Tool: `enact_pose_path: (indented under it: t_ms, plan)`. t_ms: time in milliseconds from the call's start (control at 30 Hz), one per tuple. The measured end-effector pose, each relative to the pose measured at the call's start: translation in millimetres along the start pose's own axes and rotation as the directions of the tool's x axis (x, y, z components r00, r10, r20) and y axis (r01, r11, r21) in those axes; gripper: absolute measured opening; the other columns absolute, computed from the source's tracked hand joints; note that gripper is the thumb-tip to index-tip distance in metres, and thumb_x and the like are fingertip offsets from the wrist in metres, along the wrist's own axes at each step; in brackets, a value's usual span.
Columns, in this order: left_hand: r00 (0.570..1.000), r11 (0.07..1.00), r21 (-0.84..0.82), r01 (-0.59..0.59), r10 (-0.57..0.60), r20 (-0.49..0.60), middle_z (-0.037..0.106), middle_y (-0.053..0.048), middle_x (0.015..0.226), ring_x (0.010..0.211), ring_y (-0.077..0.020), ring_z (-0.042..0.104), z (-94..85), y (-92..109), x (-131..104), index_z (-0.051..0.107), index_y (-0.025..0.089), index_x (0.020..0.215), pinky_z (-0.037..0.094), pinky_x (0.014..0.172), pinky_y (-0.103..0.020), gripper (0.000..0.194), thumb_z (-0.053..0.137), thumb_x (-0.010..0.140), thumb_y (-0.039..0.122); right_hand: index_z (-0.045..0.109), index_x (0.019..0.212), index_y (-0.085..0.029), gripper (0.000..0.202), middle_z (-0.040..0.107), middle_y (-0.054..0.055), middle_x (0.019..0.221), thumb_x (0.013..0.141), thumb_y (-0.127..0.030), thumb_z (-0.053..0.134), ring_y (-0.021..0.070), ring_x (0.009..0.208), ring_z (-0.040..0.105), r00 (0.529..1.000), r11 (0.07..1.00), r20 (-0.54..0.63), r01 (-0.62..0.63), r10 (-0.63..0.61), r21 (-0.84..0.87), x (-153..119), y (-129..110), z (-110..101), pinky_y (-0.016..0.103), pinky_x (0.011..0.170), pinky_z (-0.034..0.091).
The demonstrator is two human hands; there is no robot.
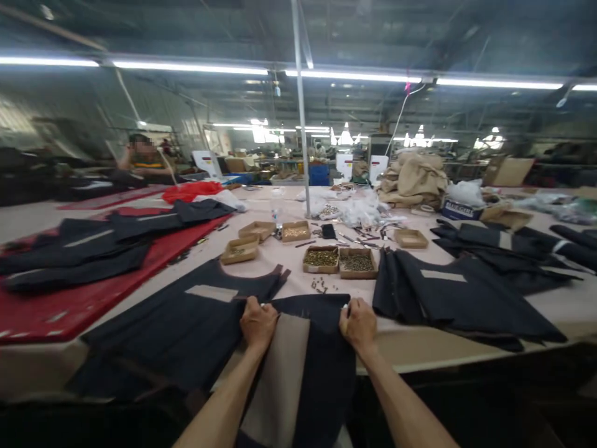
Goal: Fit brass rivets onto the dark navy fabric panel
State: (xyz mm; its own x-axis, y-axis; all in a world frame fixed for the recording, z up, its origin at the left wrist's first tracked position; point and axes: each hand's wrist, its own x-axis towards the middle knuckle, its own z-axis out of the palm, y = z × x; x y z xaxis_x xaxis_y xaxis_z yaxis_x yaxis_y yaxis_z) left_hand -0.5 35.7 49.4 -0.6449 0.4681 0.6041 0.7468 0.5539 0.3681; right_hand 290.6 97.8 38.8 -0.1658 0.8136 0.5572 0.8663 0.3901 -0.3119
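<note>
Both my hands, left (pixel 258 323) and right (pixel 358 323), pinch the garment (pixel 321 373) top edge; its length hangs toward me off the table (pixel 420 342).

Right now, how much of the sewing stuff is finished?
Looks done: dark pieces laid flat on the red sheet and at the right. In hand: the left hand and right hand grip the dark garment at the table edge. Probably left: boxes of metal bits.

Bright ceiling tubes (pixel 191 67), blurry, edges warped.
</note>
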Motion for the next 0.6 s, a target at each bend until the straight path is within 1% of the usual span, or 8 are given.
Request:
enact_pose_path:
  t_ms: [67, 167, 233, 333, 400, 500, 567, 600]
  plan:
    - [0.999, 1.0, 0.005, -0.027, 0.027, -0.038, 0.061, -0.008, 0.084, 0.075, -0.0245, 0.061, 4.1, -3, 4, 0.047, 0.018, 0.094, 0.039, 0.069, -0.033, 0.012, 0.049, 0.087, 0.028, 0.061, 0.091, -0.018, 0.003, 0.064, 0.008, 0.092, 0.091, -0.021, 0.06, 0.0217, 0.088, 0.06, 1.0, 1.0, -0.015, -0.013, 0.013, 0.019, 2, -1, 1, 0.031, 0.081, 0.041]
    - [0.993, 0.999, 0.011, -0.04, 0.041, -0.108, 0.046, -0.001, 0.072, 0.064, -0.0219, 0.052, 9.1, -6, 10, 0.038, 0.022, 0.089, 0.034, 0.064, -0.033, 0.016, 0.049, 0.085, 0.034, 0.061, 0.092, -0.019, 0.005, 0.063, 0.008, 0.094, 0.087, -0.02, 0.062, 0.0227, 0.089, 0.059, 0.999, 0.998, -0.034, -0.019, 0.021, 0.052, 6, -2, 2, 0.032, 0.082, 0.043]
    - [0.989, 0.999, 0.001, -0.04, 0.039, -0.143, 0.038, 0.0, 0.07, 0.062, -0.0206, 0.046, 14.8, -9, 15, 0.033, 0.023, 0.088, 0.033, 0.063, -0.033, 0.021, 0.049, 0.082, 0.036, 0.061, 0.092, -0.019, 0.009, 0.063, 0.008, 0.095, 0.084, -0.019, 0.064, 0.0233, 0.09, 0.059, 0.999, 0.997, -0.041, -0.023, 0.026, 0.069, 9, -1, 5, 0.033, 0.083, 0.044]
    - [0.986, 0.999, -0.016, -0.04, 0.037, -0.163, 0.033, 0.001, 0.071, 0.063, -0.0192, 0.041, 22.5, -10, 20, 0.03, 0.024, 0.09, 0.032, 0.064, -0.032, 0.027, 0.05, 0.08, 0.038, 0.061, 0.092, -0.019, 0.011, 0.062, 0.008, 0.094, 0.082, -0.017, 0.064, 0.0239, 0.09, 0.059, 0.998, 0.995, -0.048, -0.043, 0.047, 0.086, 15, 0, 10, 0.035, 0.085, 0.044]
    - [0.988, 0.999, -0.028, -0.034, 0.029, -0.151, 0.031, 0.002, 0.071, 0.062, -0.0181, 0.037, 23.5, -8, 21, 0.028, 0.024, 0.089, 0.031, 0.064, -0.031, 0.029, 0.051, 0.08, 0.04, 0.061, 0.093, -0.018, 0.012, 0.063, 0.009, 0.095, 0.081, -0.017, 0.063, 0.0244, 0.091, 0.059, 0.997, 0.994, -0.048, -0.057, 0.062, 0.096, 18, 1, 11, 0.036, 0.086, 0.045]
    - [0.994, 0.999, -0.053, -0.009, 0.003, -0.113, 0.028, 0.002, 0.07, 0.061, -0.017, 0.028, 19.3, -3, 21, 0.025, 0.024, 0.087, 0.028, 0.062, -0.031, 0.032, 0.05, 0.08, 0.043, 0.062, 0.093, -0.017, 0.014, 0.063, 0.009, 0.095, 0.08, -0.019, 0.064, 0.025, 0.091, 0.059, 0.996, 0.992, -0.044, -0.067, 0.072, 0.108, 21, 1, 6, 0.037, 0.086, 0.045]
    - [0.997, 0.997, -0.072, 0.04, -0.045, -0.062, 0.025, 0.001, 0.07, 0.062, -0.0168, 0.024, 13.8, -2, 24, 0.023, 0.024, 0.086, 0.025, 0.062, -0.031, 0.033, 0.048, 0.081, 0.045, 0.062, 0.094, -0.017, 0.016, 0.064, 0.009, 0.095, 0.079, -0.02, 0.065, 0.0253, 0.09, 0.06, 0.997, 0.991, -0.04, -0.065, 0.071, 0.115, 23, 0, 1, 0.037, 0.085, 0.046]
    - [0.997, 0.994, -0.079, 0.075, -0.077, -0.019, 0.025, 0.001, 0.071, 0.062, -0.0167, 0.023, 9.6, -2, 26, 0.024, 0.024, 0.086, 0.025, 0.062, -0.03, 0.032, 0.047, 0.082, 0.047, 0.063, 0.095, -0.017, 0.017, 0.065, 0.009, 0.095, 0.078, -0.021, 0.065, 0.0253, 0.09, 0.06, 0.997, 0.991, -0.038, -0.064, 0.069, 0.118, 24, 0, -1, 0.036, 0.084, 0.046]
